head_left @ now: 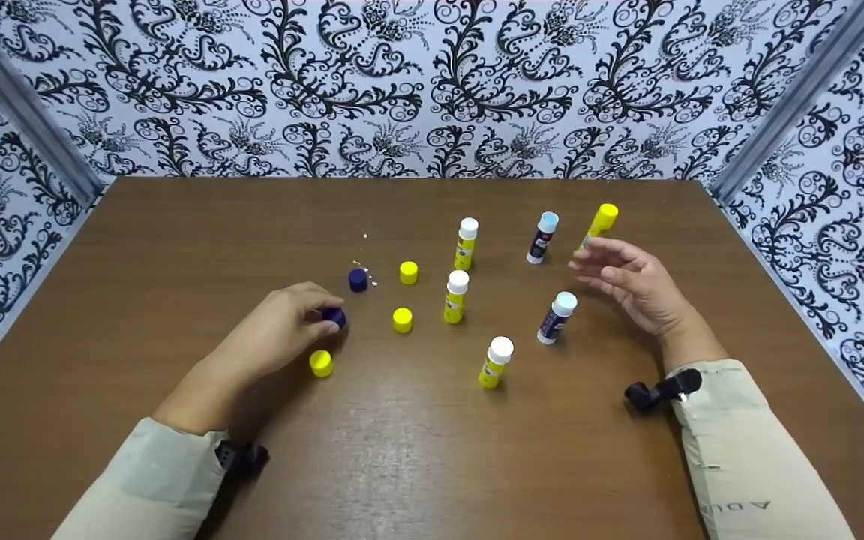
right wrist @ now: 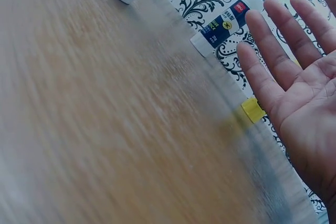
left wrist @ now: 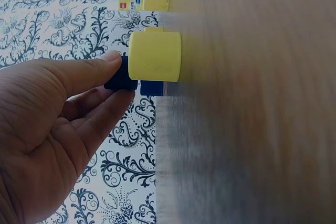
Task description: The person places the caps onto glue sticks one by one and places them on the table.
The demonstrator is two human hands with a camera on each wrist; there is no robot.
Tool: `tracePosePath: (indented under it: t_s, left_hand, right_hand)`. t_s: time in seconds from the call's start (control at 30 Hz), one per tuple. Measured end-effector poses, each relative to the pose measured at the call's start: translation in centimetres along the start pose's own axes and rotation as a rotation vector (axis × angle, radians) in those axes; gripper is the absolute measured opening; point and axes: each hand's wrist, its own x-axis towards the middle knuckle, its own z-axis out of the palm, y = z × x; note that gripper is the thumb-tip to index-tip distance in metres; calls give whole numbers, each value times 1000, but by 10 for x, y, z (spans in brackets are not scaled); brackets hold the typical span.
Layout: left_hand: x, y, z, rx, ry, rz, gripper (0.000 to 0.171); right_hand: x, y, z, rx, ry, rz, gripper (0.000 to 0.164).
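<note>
My left hand (head_left: 274, 326) pinches a dark blue cap (head_left: 335, 318) between thumb and fingers, low over the table. In the left wrist view, a yellow cap (left wrist: 156, 56) partly hides that blue cap (left wrist: 116, 76). Another dark blue cap (head_left: 358, 280) stands just beyond the hand, and a yellow cap (head_left: 321, 364) sits on its near side. My right hand (head_left: 638, 289) holds nothing, fingers loosely extended; the right wrist view shows its palm. Behind its fingertips stands a yellow-capped glue stick (head_left: 603, 217); its lower part is hidden. A navy glue stick (head_left: 556, 318) with a pale top stands nearby.
Yellow glue sticks with white tops (head_left: 466, 244) (head_left: 456, 297) (head_left: 496, 362) stand mid-table. A second navy glue stick (head_left: 543, 237) is farther back. Two more yellow caps (head_left: 409, 272) (head_left: 402, 319) and white crumbs (head_left: 366, 268) lie left of centre. Patterned panels (head_left: 417, 82) border the table.
</note>
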Motion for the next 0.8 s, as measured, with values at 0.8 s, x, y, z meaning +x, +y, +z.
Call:
tracePosePath:
  t_s: [0.8]
  left_hand:
    - [0,-1,0,-34,36,26,33]
  right_hand:
    - [-2,0,2,14,-327,141,52]
